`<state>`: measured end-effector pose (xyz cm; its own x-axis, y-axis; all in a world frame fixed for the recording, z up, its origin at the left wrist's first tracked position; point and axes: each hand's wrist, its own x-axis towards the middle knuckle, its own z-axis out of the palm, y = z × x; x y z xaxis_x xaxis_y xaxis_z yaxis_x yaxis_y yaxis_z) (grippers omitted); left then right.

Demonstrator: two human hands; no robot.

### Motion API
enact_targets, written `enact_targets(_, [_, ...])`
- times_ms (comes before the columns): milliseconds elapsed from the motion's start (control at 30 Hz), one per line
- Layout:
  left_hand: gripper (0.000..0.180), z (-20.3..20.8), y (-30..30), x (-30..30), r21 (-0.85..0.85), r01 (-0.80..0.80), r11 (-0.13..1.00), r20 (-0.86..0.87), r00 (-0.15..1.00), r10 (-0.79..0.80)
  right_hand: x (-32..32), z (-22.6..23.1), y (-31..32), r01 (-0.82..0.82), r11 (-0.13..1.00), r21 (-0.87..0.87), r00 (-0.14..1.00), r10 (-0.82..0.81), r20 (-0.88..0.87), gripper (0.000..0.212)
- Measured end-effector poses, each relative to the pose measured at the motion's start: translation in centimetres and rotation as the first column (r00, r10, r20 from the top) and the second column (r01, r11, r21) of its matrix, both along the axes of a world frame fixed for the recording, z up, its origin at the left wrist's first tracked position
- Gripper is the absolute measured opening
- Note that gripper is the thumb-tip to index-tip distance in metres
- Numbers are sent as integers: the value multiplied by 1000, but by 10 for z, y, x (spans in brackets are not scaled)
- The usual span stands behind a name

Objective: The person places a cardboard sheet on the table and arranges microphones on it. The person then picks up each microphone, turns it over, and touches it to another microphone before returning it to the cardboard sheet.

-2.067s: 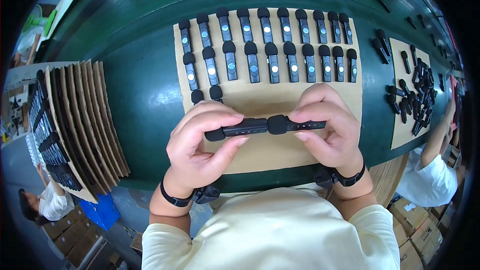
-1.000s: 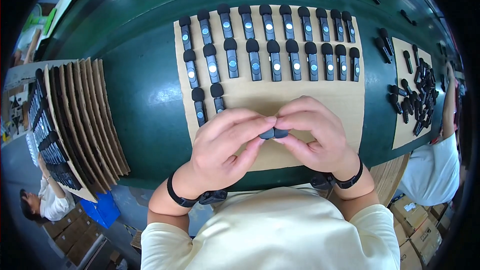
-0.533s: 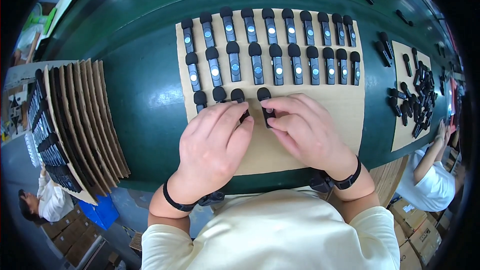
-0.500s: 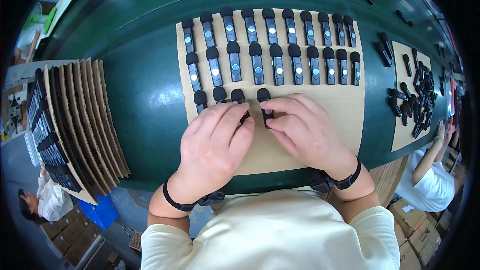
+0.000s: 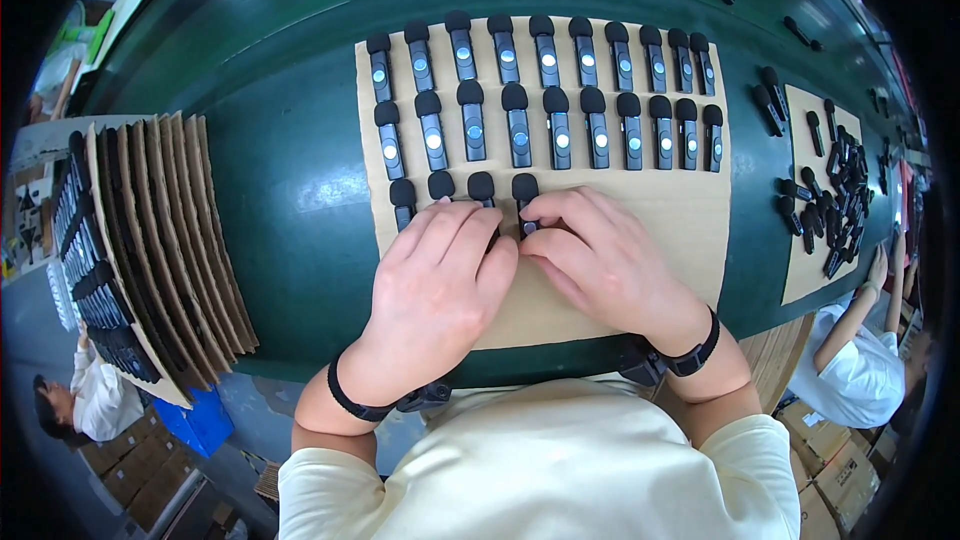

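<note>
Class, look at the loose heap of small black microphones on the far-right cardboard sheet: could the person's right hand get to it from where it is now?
Probably yes: the right hand rests on the main cardboard sheet, and only bare green table lies between it and the heap.

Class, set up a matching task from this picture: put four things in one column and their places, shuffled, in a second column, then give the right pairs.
Things:
1. left hand
2. right hand
3. stack of cardboard sheets
4. loose pile of black pieces

Places:
A. far right, on a smaller cardboard sheet
B. left edge of the green table
C. fingers on the black piece at the end of the third row
D. over the third row, left of the other hand

Pairs: 1-D, 2-C, 3-B, 4-A
</note>
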<state>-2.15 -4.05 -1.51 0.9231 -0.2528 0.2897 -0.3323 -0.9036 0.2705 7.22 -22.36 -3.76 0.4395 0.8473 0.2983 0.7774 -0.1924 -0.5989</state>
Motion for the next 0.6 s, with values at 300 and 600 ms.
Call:
enact_targets(300, [26, -3, 1, 1, -17, -38, 999, -9, 999, 38, 1, -3, 0, 28, 999, 31, 1000, -29, 12, 26])
enact_targets(600, [24, 39, 13, 14, -314, 21, 949, -133, 989, -65, 6, 34, -11, 65, 996, 64, 993, -59, -100, 29])
